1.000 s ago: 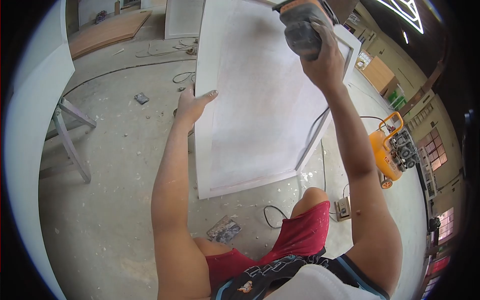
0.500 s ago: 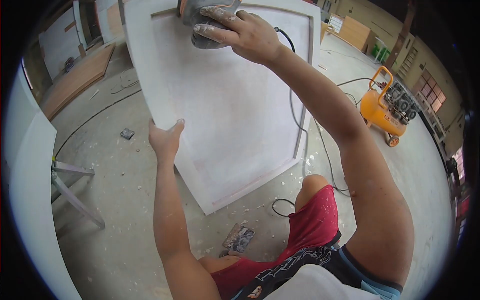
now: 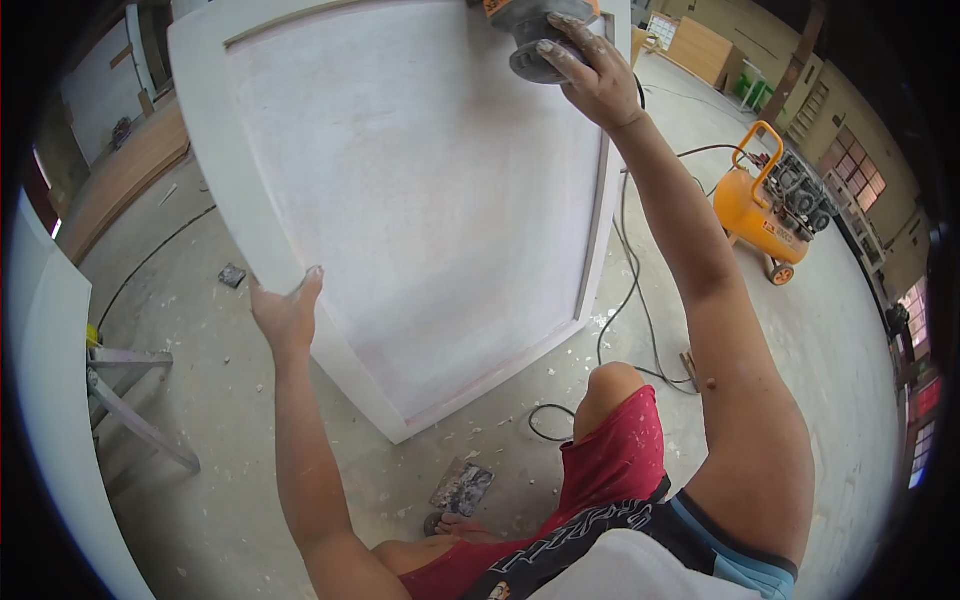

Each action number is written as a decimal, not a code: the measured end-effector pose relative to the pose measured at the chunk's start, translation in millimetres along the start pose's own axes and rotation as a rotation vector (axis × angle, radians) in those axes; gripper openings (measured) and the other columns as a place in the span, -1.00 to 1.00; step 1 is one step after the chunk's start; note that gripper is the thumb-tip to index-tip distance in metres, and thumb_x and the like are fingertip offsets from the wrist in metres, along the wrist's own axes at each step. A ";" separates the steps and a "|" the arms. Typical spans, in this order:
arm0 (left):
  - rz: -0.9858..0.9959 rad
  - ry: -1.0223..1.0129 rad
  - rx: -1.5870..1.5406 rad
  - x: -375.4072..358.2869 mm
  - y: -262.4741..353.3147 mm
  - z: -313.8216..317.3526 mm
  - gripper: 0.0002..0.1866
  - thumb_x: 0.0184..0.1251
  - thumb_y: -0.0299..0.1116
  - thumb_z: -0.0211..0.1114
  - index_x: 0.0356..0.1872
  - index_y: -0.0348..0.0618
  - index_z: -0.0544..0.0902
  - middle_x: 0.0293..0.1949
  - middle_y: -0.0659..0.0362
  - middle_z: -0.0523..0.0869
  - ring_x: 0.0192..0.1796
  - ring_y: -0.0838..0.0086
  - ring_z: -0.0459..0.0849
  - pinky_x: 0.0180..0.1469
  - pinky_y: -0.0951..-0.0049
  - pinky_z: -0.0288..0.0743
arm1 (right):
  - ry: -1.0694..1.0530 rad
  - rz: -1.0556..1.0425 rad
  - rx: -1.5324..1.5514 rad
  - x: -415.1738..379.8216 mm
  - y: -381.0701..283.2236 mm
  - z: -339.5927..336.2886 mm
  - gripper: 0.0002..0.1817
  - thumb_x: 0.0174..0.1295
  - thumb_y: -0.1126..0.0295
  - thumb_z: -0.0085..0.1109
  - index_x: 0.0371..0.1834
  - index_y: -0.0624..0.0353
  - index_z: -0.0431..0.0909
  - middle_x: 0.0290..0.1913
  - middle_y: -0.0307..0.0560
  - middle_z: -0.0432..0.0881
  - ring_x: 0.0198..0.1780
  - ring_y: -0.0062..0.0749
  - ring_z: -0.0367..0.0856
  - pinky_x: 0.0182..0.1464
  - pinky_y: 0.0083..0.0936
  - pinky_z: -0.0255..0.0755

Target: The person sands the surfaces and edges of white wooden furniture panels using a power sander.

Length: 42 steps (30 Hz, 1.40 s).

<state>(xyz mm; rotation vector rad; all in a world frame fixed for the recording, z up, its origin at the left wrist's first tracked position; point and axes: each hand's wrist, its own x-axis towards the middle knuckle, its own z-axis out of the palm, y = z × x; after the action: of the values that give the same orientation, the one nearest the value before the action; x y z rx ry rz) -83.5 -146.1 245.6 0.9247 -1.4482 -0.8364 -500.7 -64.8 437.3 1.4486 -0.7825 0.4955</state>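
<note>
A white framed panel (image 3: 400, 200), like a cabinet door, stands tilted in front of me with its lower corner near the floor. My left hand (image 3: 288, 310) grips the panel's left edge, thumb on the front of the frame and the other fingers mostly hidden behind. At the top right of the panel, my right hand (image 3: 600, 85) is closed around an orange and black power sander (image 3: 535, 45), which is partly cut off by the upper edge of the view. White dust coats the fingers of that hand.
An orange air compressor (image 3: 765, 215) stands to the right. Black cords (image 3: 640, 290) run over the floor beside the panel. At left are a white board (image 3: 50, 400), a metal trestle leg (image 3: 145, 415) and wooden sheets (image 3: 130, 190). A dusty dark scrap (image 3: 462, 487) lies near my foot.
My right hand has moved the sander rightward across the top of the panel, to its upper right corner. My left hand keeps its hold on the edge. The view has shifted slightly.
</note>
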 end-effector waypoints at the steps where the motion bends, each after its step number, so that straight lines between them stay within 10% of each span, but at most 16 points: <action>1: 0.013 -0.001 0.010 1.7 -7.3 -1.5 -0.43 -0.01 -0.51 0.49 0.04 -0.48 0.45 -0.09 -0.05 0.64 -0.08 0.30 0.67 -0.01 0.38 0.55 | -0.009 0.028 0.009 -9.2 6.5 -2.0 -0.43 -0.05 0.49 0.34 0.06 -0.40 0.60 0.19 -0.34 0.59 -0.25 -0.44 0.65 -0.24 -0.53 0.60; 5: 0.020 0.048 0.030 -5.6 10.8 3.1 -0.43 0.01 -0.55 0.46 0.08 -0.48 0.44 -0.03 -0.04 0.63 0.00 0.32 0.65 0.06 0.39 0.52 | -0.090 0.117 -0.002 -33.6 22.4 -16.8 -0.39 -0.14 0.55 0.42 0.08 -0.17 0.58 0.23 -0.19 0.57 0.11 -0.18 0.65 0.01 -0.40 0.63; 14: 0.048 0.026 0.137 0.1 -1.8 -1.3 -0.45 0.03 -0.50 0.49 0.06 -0.47 0.50 -0.03 -0.02 0.66 -0.02 0.33 0.66 0.07 0.39 0.52 | -0.094 0.631 -0.142 -37.4 49.9 -85.8 -0.19 -0.06 0.39 0.38 0.36 0.13 0.28 0.21 0.29 0.40 0.19 0.19 0.46 0.20 -0.14 0.41; 19: 0.024 0.026 0.151 -1.4 10.7 1.1 -0.46 0.05 -0.43 0.50 0.05 -0.46 0.53 -0.06 -0.04 0.68 -0.04 0.30 0.68 0.03 0.35 0.54 | -0.148 0.945 0.182 -17.8 67.7 -79.1 0.04 -0.28 0.57 0.44 0.45 0.11 0.20 0.02 0.03 0.59 0.05 -0.20 0.59 0.15 -0.36 0.48; 28: -0.027 0.033 0.261 -4.9 16.0 -1.3 -0.44 0.04 -0.29 0.53 0.02 -0.43 0.55 -0.08 -0.07 0.68 -0.05 0.23 0.69 0.04 0.34 0.53 | -0.248 0.985 -0.158 -14.3 41.3 -30.4 -0.12 -0.14 0.44 0.38 0.41 -0.11 0.32 0.05 0.15 0.54 0.12 0.07 0.53 0.18 -0.18 0.43; 34: 0.014 0.053 0.201 -6.0 16.8 0.2 -0.42 -0.02 -0.32 0.55 0.00 -0.43 0.55 -0.10 -0.07 0.69 -0.06 0.20 0.70 0.04 0.31 0.53 | -0.098 0.593 -0.344 -24.1 3.2 2.1 -0.30 0.08 0.37 0.36 0.36 0.01 0.36 0.10 0.14 0.54 0.16 0.09 0.45 0.17 -0.08 0.39; 36: 0.070 0.066 0.158 -5.7 9.6 -0.2 -0.41 -0.04 -0.33 0.56 0.00 -0.43 0.54 -0.10 -0.07 0.69 -0.06 0.20 0.70 0.03 0.30 0.53 | 0.061 0.796 0.327 -1.2 -23.1 -3.8 -0.44 0.18 0.42 0.23 0.30 0.13 0.38 0.10 0.11 0.52 0.16 0.09 0.41 0.19 -0.08 0.35; 38: 0.045 0.082 0.155 -5.4 3.3 0.8 -0.41 -0.09 -0.35 0.58 -0.02 -0.42 0.54 -0.11 -0.07 0.69 -0.06 0.19 0.71 0.03 0.29 0.53 | -0.151 0.536 -0.331 -0.8 -36.0 6.0 -0.50 0.21 0.50 0.11 0.27 0.22 0.36 0.15 0.17 0.43 0.20 0.12 0.34 0.21 -0.09 0.32; 42: 0.049 0.104 0.156 -9.8 16.6 4.4 -0.41 -0.10 -0.36 0.58 -0.04 -0.40 0.53 -0.13 -0.06 0.69 -0.08 0.19 0.71 0.00 0.28 0.55 | -0.225 0.754 -0.250 -21.0 -42.8 13.7 -0.18 -0.02 0.59 0.19 0.41 -0.15 0.25 0.36 0.47 0.05 0.02 0.44 0.46 0.02 0.01 0.49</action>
<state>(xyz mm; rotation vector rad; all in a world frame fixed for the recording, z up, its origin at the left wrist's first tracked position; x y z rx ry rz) -88.9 -130.2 255.9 1.0299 -1.4549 -0.6365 -486.1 -78.9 392.1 0.9506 -1.5277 0.7723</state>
